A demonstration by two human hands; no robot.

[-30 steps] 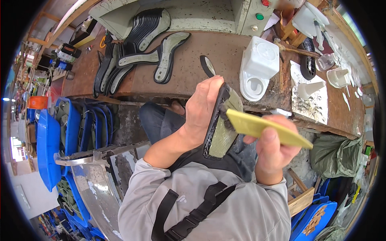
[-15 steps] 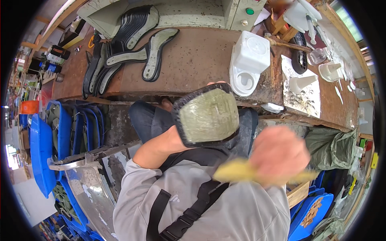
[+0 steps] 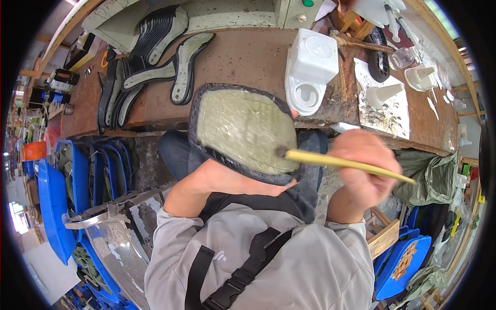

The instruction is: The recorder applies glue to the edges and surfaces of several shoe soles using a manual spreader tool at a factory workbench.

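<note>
My left hand [image 3: 227,177] cradles a shoe sole [image 3: 247,132] from below, its fingers wrapped round the near edge. The sole has a wet-looking, pale green face and a raised black rim, and it is tilted up toward me. In my right hand [image 3: 366,166], closed round it, is a brush [image 3: 330,159] with a yellow handle. The brush's dark tip meets the green face close to the right rim. Beyond the hands, on the bench, lie several more green-and-black soles [image 3: 187,67], some stacked in a row.
The brown workbench [image 3: 243,57] spans the far side. On it stand a white plastic container [image 3: 313,64] and a white nozzle-shaped piece [image 3: 385,95] on stained paper. Blue bins [image 3: 51,206] flank me at left, another blue bin [image 3: 403,266] at lower right. A dark green sheet [image 3: 426,175] hangs at right.
My right hand has brought the brush up from near my chest onto the sole. The sole has shifted left and turned, showing more of its green face. The view has swung slightly right.
</note>
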